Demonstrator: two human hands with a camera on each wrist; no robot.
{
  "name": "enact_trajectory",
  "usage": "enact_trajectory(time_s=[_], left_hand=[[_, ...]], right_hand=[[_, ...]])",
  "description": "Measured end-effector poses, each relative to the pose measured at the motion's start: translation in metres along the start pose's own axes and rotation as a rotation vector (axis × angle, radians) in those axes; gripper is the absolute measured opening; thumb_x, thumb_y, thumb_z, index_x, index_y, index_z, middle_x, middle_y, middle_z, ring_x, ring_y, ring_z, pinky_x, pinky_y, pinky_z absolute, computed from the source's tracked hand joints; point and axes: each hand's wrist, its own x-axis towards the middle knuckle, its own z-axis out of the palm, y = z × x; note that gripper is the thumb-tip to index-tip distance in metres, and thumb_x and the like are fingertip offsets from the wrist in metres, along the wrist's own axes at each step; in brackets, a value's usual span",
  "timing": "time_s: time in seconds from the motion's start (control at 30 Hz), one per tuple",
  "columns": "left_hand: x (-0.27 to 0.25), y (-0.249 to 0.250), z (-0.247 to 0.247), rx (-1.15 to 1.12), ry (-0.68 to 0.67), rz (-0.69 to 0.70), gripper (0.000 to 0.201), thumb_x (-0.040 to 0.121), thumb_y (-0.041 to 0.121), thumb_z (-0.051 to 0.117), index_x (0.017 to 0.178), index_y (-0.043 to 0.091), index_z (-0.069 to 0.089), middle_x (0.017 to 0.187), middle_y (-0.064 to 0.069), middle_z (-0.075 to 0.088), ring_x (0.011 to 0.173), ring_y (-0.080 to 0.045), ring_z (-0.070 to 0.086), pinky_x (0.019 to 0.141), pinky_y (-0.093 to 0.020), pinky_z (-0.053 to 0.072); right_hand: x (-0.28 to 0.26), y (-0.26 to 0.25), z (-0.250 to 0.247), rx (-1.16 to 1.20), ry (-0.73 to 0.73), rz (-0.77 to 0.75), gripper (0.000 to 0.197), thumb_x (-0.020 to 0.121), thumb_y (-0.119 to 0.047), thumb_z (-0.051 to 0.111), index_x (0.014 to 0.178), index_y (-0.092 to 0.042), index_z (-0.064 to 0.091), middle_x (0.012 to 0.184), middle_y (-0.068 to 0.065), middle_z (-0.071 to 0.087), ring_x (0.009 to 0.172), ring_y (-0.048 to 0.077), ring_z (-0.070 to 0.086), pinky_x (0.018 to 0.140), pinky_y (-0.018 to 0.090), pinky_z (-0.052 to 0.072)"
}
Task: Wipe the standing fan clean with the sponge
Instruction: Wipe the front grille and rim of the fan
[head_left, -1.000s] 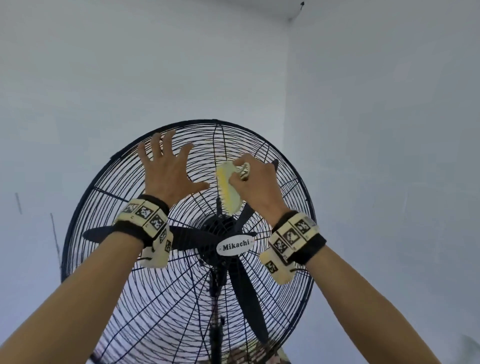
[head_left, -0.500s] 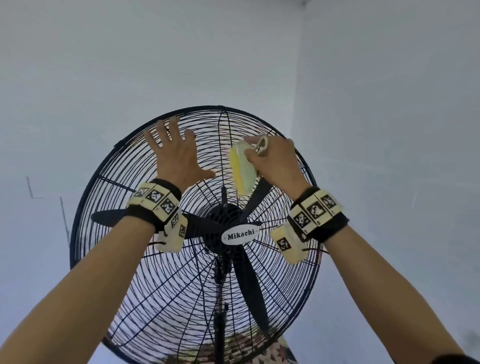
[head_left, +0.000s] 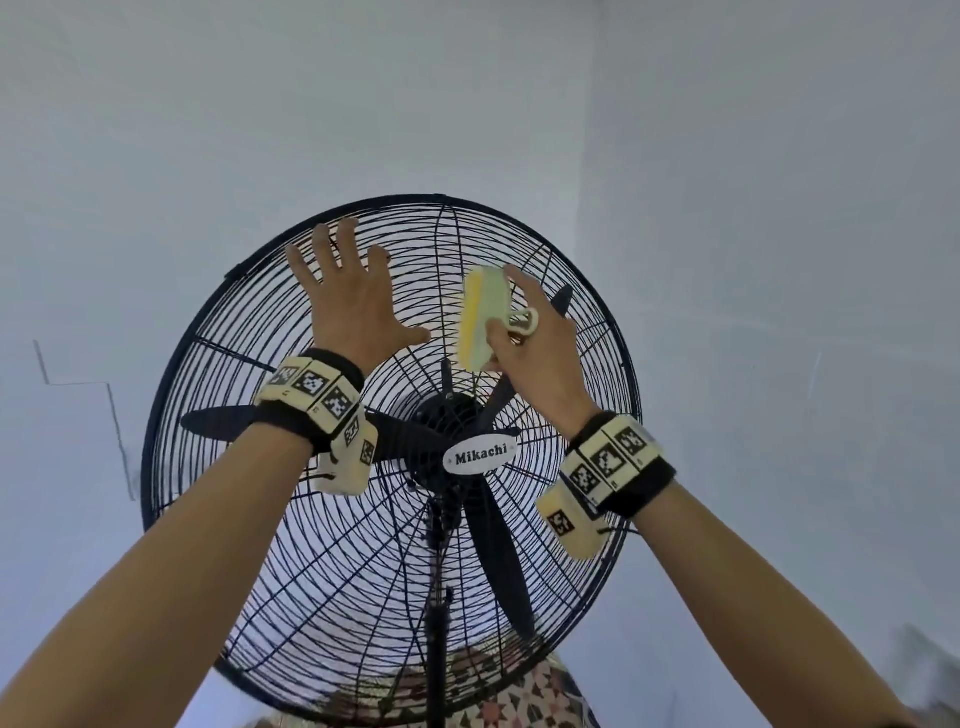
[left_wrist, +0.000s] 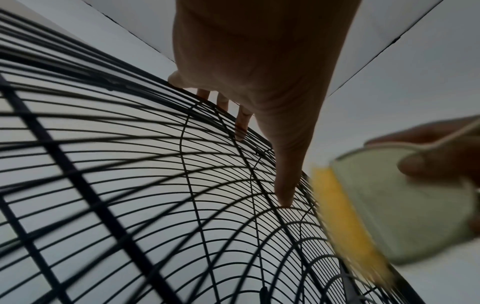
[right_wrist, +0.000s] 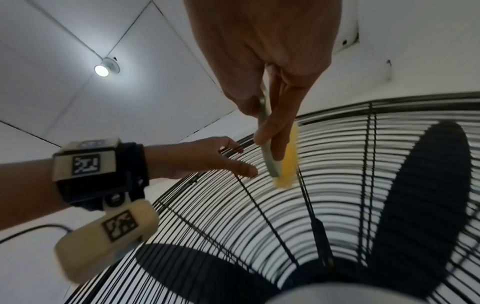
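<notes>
A person's right hand (head_left: 540, 353) grips a two-layer sponge (head_left: 480, 319), yellow foam under a pale green backing, its yellow face against the black wire grille of a standing fan (head_left: 218, 519) at about the guard's 12 o'clock, just above the hub's white "Mikachi" badge (head_left: 480, 456). The left hand (head_left: 350, 301), fingers spread wide, presses flat on the grille near 11 o'clock, just beside the sponge. Dark blades (head_left: 498, 551) show behind the wires, pale walls (head_left: 779, 208) beyond
</notes>
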Motion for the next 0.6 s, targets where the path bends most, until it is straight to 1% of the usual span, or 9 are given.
enact_trajectory(time_s=[0.07, 0.13, 0.23, 0.3, 0.37, 0.43, 0.47, 0.53, 0.6], left_hand=[[-0.001, -0.001, 0.000, -0.001, 0.001, 0.001, 0.118, 0.063, 0.081, 0.077, 0.151, 0.013, 0.037, 0.167, -0.020, 0.012, 0.155, -0.047, 0.005, 0.120, -0.074, 0.004], [-0.002, -0.003, 0.001, -0.008, 0.005, 0.002, 0.118, 0.064, 0.081, 0.077, 0.152, 0.013, 0.037, 0.167, -0.019, 0.012, 0.155, -0.047, 0.005, 0.120, -0.074, 0.004], [-0.003, -0.005, 0.000, -0.015, -0.004, 0.004, 0.118, 0.066, 0.081, 0.076, 0.153, 0.013, 0.035, 0.168, -0.019, 0.010, 0.155, -0.046, 0.003, 0.120, -0.073, 0.003], [-0.003, -0.005, -0.001, -0.007, -0.013, -0.003, 0.120, 0.066, 0.082, 0.074, 0.155, 0.013, 0.033, 0.169, -0.019, 0.009, 0.156, -0.046, 0.002, 0.120, -0.073, 0.003], [-0.003, -0.003, -0.002, -0.006, -0.013, 0.002, 0.120, 0.066, 0.082, 0.074, 0.155, 0.012, 0.033, 0.169, -0.020, 0.009, 0.156, -0.046, 0.002, 0.120, -0.073, 0.004], [-0.003, 0.000, -0.002, -0.018, -0.005, 0.009, 0.119, 0.066, 0.081, 0.075, 0.154, 0.012, 0.034, 0.169, -0.020, 0.009, 0.156, -0.047, 0.002, 0.120, -0.074, 0.004], [-0.004, 0.000, -0.002, -0.017, -0.003, 0.010, 0.119, 0.066, 0.081, 0.075, 0.154, 0.012, 0.034, 0.169, -0.021, 0.009, 0.156, -0.047, 0.002, 0.120, -0.074, 0.003], [-0.005, -0.001, -0.002, -0.006, -0.003, 0.008, 0.119, 0.067, 0.082, 0.073, 0.155, 0.012, 0.033, 0.169, -0.021, 0.009, 0.156, -0.046, 0.002, 0.120, -0.073, 0.003], [-0.005, -0.003, -0.001, -0.009, -0.010, 0.006, 0.119, 0.068, 0.082, 0.073, 0.155, 0.011, 0.033, 0.170, -0.021, 0.008, 0.156, -0.046, 0.002, 0.120, -0.073, 0.003]], right_hand=[[0.009, -0.014, -0.006, 0.046, 0.034, -0.028, 0.054, 0.102, -0.020, 0.062, 0.152, -0.028, 0.043, 0.113, 0.000, 0.062, 0.093, 0.025, 0.074, 0.057, 0.040, 0.064], [0.010, -0.017, -0.004, 0.018, 0.021, -0.033, 0.049, 0.102, -0.018, 0.063, 0.149, -0.022, 0.051, 0.116, 0.007, 0.067, 0.091, 0.022, 0.075, 0.059, 0.039, 0.065], [-0.005, -0.008, -0.002, -0.093, -0.101, 0.004, 0.043, 0.099, -0.014, 0.064, 0.141, -0.021, 0.060, 0.103, 0.013, 0.072, 0.070, 0.018, 0.076, 0.057, 0.037, 0.064], [-0.010, -0.008, -0.007, -0.157, -0.207, 0.064, 0.042, 0.096, -0.012, 0.064, 0.138, -0.018, 0.063, 0.093, 0.011, 0.074, 0.061, 0.011, 0.074, 0.058, 0.030, 0.063], [-0.011, -0.013, -0.011, -0.146, -0.171, 0.030, 0.041, 0.099, -0.016, 0.064, 0.140, -0.019, 0.062, 0.089, 0.001, 0.074, 0.062, 0.007, 0.073, 0.059, 0.021, 0.058], [-0.010, -0.016, -0.009, -0.048, -0.004, -0.054, 0.045, 0.104, -0.026, 0.060, 0.149, -0.026, 0.050, 0.099, -0.004, 0.072, 0.068, 0.006, 0.075, 0.062, 0.022, 0.059], [-0.010, -0.015, -0.005, -0.023, 0.061, -0.080, 0.049, 0.106, -0.030, 0.057, 0.153, -0.029, 0.043, 0.101, -0.001, 0.072, 0.070, 0.009, 0.075, 0.059, 0.027, 0.062], [-0.016, -0.004, 0.007, -0.078, 0.060, -0.114, 0.049, 0.108, -0.031, 0.051, 0.155, -0.028, 0.038, 0.100, 0.008, 0.075, 0.064, 0.017, 0.075, 0.050, 0.036, 0.061], [-0.030, 0.008, 0.011, -0.145, -0.030, -0.109, 0.047, 0.109, -0.025, 0.049, 0.155, -0.021, 0.040, 0.084, 0.012, 0.076, 0.057, 0.027, 0.071, 0.045, 0.042, 0.058]])
